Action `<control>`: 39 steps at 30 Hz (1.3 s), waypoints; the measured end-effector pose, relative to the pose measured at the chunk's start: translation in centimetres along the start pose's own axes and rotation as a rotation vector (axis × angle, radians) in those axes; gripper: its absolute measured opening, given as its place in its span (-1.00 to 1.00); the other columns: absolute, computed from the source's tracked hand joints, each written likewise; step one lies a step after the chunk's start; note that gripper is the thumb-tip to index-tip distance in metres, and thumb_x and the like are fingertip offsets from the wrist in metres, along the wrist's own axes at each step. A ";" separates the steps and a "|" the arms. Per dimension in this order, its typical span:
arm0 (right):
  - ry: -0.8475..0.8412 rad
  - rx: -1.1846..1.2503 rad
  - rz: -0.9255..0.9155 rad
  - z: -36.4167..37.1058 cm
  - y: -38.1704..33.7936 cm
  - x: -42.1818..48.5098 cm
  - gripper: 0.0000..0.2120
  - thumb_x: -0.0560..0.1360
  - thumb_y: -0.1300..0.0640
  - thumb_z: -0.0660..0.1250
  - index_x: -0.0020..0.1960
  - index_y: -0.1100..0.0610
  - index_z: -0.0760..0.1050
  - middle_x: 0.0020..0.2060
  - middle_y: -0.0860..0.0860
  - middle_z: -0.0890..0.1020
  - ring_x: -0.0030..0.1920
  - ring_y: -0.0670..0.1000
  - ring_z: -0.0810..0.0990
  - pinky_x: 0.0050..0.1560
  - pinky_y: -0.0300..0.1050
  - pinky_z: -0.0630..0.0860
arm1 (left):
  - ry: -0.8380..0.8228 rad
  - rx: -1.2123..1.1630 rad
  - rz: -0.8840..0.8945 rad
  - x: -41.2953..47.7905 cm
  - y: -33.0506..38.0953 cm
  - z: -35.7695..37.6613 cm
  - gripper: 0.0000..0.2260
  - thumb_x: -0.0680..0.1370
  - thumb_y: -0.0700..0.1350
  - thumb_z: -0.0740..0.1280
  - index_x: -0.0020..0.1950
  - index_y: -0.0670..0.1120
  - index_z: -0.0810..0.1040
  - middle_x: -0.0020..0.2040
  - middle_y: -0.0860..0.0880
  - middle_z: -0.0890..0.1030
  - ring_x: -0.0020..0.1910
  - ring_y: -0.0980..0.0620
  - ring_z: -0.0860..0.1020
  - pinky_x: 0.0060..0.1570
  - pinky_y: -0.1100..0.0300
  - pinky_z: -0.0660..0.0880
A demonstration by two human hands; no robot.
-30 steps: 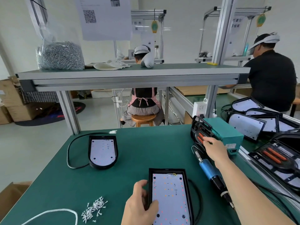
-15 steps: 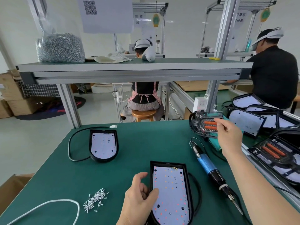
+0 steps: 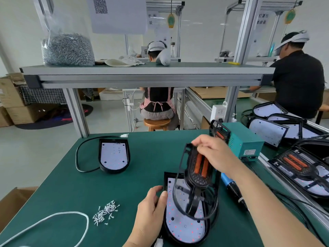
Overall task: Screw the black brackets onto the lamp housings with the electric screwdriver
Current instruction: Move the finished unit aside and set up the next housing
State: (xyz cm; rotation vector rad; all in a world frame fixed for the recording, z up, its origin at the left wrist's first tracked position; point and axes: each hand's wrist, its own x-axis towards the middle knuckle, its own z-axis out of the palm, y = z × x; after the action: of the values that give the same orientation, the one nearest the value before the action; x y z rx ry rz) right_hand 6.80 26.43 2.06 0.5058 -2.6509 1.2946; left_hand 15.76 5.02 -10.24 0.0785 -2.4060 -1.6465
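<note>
A: Bracket [image 3: 199, 177], black plastic with orange strips: where?
B: Tilted above the black, white-faced lamp housing [image 3: 183, 227], long axes roughly aligned. Right hand [image 3: 215, 154] pinches its far end; left hand [image 3: 151, 213] grips the housing's left edge.

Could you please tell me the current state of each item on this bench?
Bracket: tilted over near housing, gripped by right hand.
Near housing: flat, face up, left edge held by left hand.
Far housing: flat, face up, no bracket.
Screwdriver: lying on table, untouched.
Screws: loose pile on table.
</note>
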 end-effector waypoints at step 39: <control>0.165 -0.022 0.347 8.6 4.9 -5.3 -0.71 0.55 -0.05 0.41 0.26 -0.07 0.57 0.16 -0.09 0.55 0.23 -0.04 0.47 0.21 -0.17 0.32 | -0.052 -0.048 0.051 -0.4 -0.1 0.0 -0.86 0.56 -0.09 0.36 0.03 0.17 0.52 -0.49 0.10 0.38 -0.47 0.16 0.30 -0.39 0.32 0.30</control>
State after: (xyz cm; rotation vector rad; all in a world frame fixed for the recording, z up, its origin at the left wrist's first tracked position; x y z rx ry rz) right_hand 10.13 23.73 -8.34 -0.0689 -2.6873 1.3229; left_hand 16.14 5.05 -10.36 -0.0334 -2.3844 -1.7025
